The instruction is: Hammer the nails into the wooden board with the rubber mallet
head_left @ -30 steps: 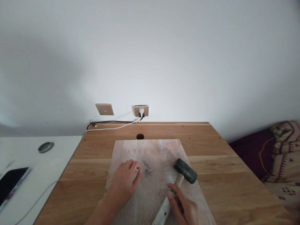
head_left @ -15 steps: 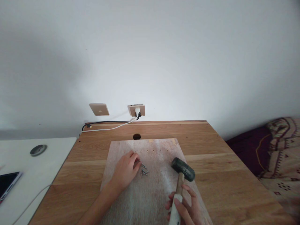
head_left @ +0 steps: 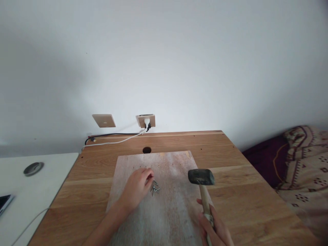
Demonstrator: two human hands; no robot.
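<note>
My left hand (head_left: 139, 186) is over the wooden board (head_left: 153, 225), its thumb and fingers pinched together. Whatever may be between the fingertips is hidden. Right beside those fingertips, a small pile of several silver nails (head_left: 155, 190) lies on the board. My right hand (head_left: 214, 227) is wrapped around the handle of a mallet (head_left: 201, 176), whose black head points away from me above the board's right edge. A row of small holes runs across the far part of the board.
The board lies on a wooden table (head_left: 246, 201) against a white wall. A socket (head_left: 147, 121) has a plug with cables trailing left. At left, a white surface (head_left: 48, 177) carries a round dark object (head_left: 33, 168). Patterned fabric (head_left: 307, 171) lies at right.
The mallet has shifted slightly right and turned, so its head now lies almost level across. My left hand stays pinched beside the nails. The view has moved a little.
</note>
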